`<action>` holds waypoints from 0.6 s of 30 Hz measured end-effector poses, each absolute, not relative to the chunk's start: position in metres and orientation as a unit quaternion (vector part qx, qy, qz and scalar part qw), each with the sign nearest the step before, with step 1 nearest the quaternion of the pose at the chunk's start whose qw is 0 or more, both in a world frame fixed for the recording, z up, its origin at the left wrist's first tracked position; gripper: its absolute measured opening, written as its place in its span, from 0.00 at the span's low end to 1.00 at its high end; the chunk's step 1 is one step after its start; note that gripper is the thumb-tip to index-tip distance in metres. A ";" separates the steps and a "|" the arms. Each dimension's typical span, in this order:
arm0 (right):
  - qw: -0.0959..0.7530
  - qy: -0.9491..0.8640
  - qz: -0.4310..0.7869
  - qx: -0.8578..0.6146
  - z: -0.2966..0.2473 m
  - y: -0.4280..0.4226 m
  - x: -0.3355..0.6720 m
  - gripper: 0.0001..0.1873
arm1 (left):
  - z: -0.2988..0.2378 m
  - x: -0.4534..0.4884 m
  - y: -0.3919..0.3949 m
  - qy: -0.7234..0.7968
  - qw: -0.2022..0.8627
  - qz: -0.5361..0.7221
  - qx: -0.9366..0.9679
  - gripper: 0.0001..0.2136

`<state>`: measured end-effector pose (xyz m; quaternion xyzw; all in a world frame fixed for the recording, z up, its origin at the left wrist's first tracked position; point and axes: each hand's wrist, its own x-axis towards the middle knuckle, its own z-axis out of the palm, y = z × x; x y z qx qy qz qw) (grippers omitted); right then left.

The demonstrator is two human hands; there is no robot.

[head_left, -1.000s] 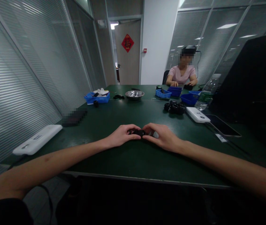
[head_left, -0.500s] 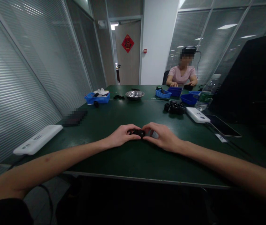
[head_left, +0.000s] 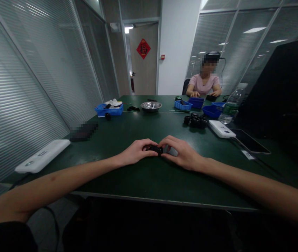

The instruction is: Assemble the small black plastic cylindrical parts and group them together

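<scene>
A small, glossy black cylindrical part (head_left: 156, 149) lies on its side between my hands, low over the green table. My left hand (head_left: 136, 151) is closed around its left end, thumb in front and fingers behind. On its right end rest the thumb and fingertips of my right hand (head_left: 180, 153), curled in a pinch. The fingers cover much of the part, so its exact kind cannot be made out.
Black round parts (head_left: 195, 121) are piled right of centre, near a white power bank (head_left: 221, 128), a phone (head_left: 251, 140) and a water bottle (head_left: 230, 106). Farther back are a metal bowl (head_left: 151, 106), blue trays (head_left: 110, 111) and a seated person (head_left: 204, 84). Another power bank (head_left: 42, 156) lies left.
The fingers of my right hand have lifted and shifted slightly on the end of the black part. My left hand has stayed in place.
</scene>
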<state>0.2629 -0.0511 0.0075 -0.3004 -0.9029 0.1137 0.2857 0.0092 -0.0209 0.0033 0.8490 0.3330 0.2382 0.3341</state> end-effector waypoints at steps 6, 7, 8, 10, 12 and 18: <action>0.285 -0.882 0.152 -0.342 0.006 -0.050 0.263 0.14 | -0.001 0.009 -0.019 0.342 0.345 0.253 0.837 0.18; 0.283 -0.886 0.148 -0.337 0.006 -0.050 0.263 0.13 | -0.001 0.010 -0.020 0.340 0.347 0.254 0.836 0.18; 0.282 -0.890 0.140 -0.330 0.007 -0.050 0.263 0.13 | 0.000 0.010 -0.020 0.337 0.347 0.255 0.837 0.18; 0.284 -0.899 0.121 -0.311 0.007 -0.051 0.262 0.12 | 0.001 0.011 -0.021 0.329 0.347 0.255 0.840 0.17; 0.287 -0.903 0.112 -0.299 0.008 -0.052 0.262 0.12 | 0.003 0.011 -0.022 0.328 0.348 0.254 0.841 0.16; 0.298 -0.879 0.149 -0.341 0.009 -0.053 0.260 0.16 | 0.001 0.010 -0.021 0.340 0.362 0.258 0.829 0.18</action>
